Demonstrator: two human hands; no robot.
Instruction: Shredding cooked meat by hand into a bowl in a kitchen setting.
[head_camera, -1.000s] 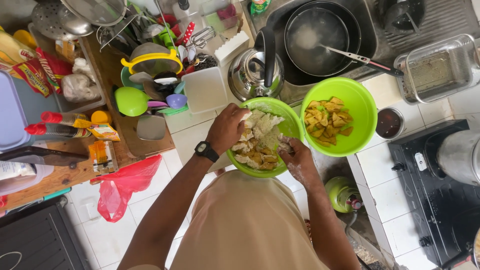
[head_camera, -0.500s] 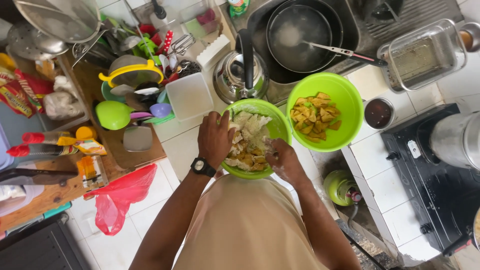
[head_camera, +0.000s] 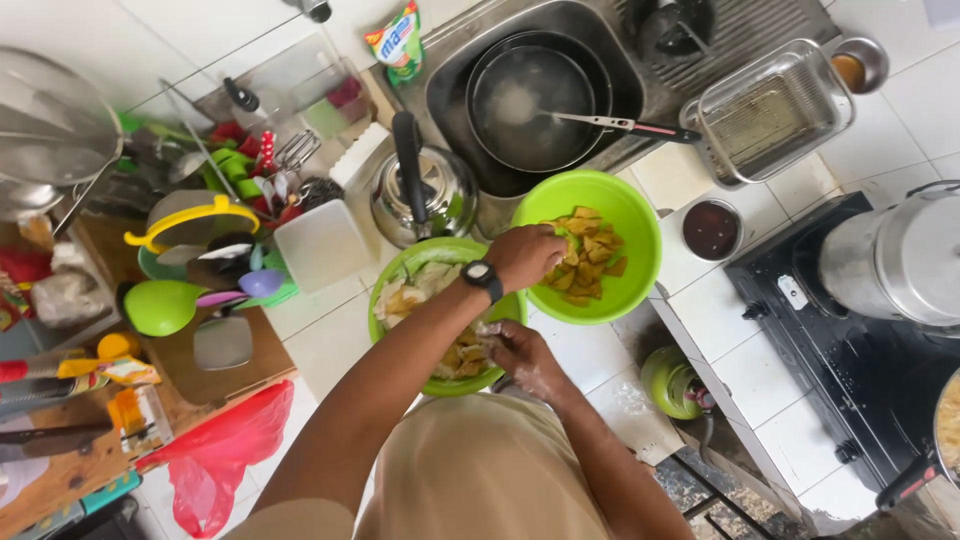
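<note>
Two bright green bowls stand side by side on the white tiled counter. The near bowl (head_camera: 395, 275) holds pale, flour-coated food pieces (head_camera: 420, 285). The far bowl (head_camera: 635, 215) holds yellow-orange pieces (head_camera: 590, 265). My left hand (head_camera: 525, 255), with a black watch on its wrist, reaches across the near bowl, and its curled fingers touch the yellow pieces at the far bowl's near edge. What they hold is hidden. My right hand (head_camera: 520, 350), dusted with flour, is low in the near bowl with its fingers closed on coated pieces.
A steel kettle (head_camera: 425, 195) and a white tub (head_camera: 320, 245) stand just behind the bowls. A sink with a dark pan (head_camera: 535, 95) lies beyond. At the right are a black stove (head_camera: 850, 350) with a steel pot (head_camera: 900, 260), a small dark sauce bowl (head_camera: 710, 228) and a green jar (head_camera: 670, 380). Utensils and a red bag (head_camera: 215, 455) crowd the left.
My left hand has left the near bowl's pieces and moved right to the far bowl. My right hand has stayed in the near bowl. The view has shifted slightly.
</note>
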